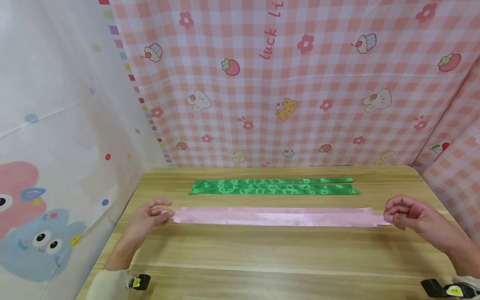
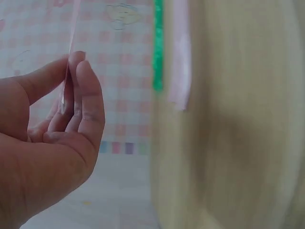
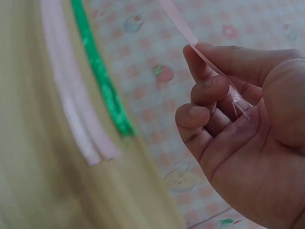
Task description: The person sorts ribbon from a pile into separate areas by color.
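Observation:
A pink ribbon (image 3: 179, 21) is stretched level between both hands, raised off the table. My left hand (image 1: 144, 221) pinches one end between thumb and fingertips; in the left wrist view this ribbon (image 2: 74, 28) runs edge-on up from the pinch. My right hand (image 1: 418, 216) grips the other end between thumb and index finger, its short tail lying inside the curled fingers. Below it, more pink ribbons (image 3: 78, 114) lie side by side on the table, and the raised ribbon overlaps them in the head view.
Two green ribbons (image 1: 273, 190) lie parallel along the far part of the wooden table (image 1: 262, 250). Behind the table hangs a pink checked cloth (image 1: 240, 91); a white printed cloth (image 1: 67, 104) covers the left side.

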Available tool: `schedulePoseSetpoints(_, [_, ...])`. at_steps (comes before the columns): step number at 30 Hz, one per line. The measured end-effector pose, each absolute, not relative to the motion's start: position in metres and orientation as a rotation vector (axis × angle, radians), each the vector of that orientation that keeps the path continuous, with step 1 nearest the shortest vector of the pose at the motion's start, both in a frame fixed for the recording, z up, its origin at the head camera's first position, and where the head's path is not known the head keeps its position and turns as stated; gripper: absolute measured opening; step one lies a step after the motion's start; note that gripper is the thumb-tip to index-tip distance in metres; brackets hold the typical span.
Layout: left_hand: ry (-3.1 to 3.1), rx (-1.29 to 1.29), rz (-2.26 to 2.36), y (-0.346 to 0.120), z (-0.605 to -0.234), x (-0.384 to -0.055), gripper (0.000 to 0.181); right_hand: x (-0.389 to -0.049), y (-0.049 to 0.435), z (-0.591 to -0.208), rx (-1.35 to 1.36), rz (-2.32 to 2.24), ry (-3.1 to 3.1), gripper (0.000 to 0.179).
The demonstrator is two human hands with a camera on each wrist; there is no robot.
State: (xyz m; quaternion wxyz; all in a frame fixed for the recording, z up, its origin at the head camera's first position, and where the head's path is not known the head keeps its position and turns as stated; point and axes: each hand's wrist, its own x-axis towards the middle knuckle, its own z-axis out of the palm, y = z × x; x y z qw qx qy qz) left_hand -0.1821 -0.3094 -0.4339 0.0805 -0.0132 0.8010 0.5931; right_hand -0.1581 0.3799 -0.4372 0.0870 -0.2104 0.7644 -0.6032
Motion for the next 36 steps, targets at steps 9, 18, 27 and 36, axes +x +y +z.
schedulePoseSetpoints(9, [2.378, -0.142, 1.661, -0.307, -0.462, -0.179, 0.039, -0.153, 0.380, -0.470, -0.432, -1.634, 2.342, 0.009])
schedulePoseSetpoints(18, [2.389, -0.254, 1.651, -0.309, -0.472, -0.173, 0.045, -0.149, 0.380, -0.500, -0.400, -1.708, 2.377, 0.011])
schedulePoseSetpoints(27, [2.403, -0.372, 1.655, -0.309, -0.482, -0.177, 0.050, -0.149, 0.370, -0.509, -0.120, -1.649, 2.563, 0.020])
schedulePoseSetpoints(36, [2.403, -0.423, 1.683, -0.312, -0.488, -0.184, 0.058, -0.153, 0.364, -0.520, 0.039, -1.638, 2.710, 0.032])
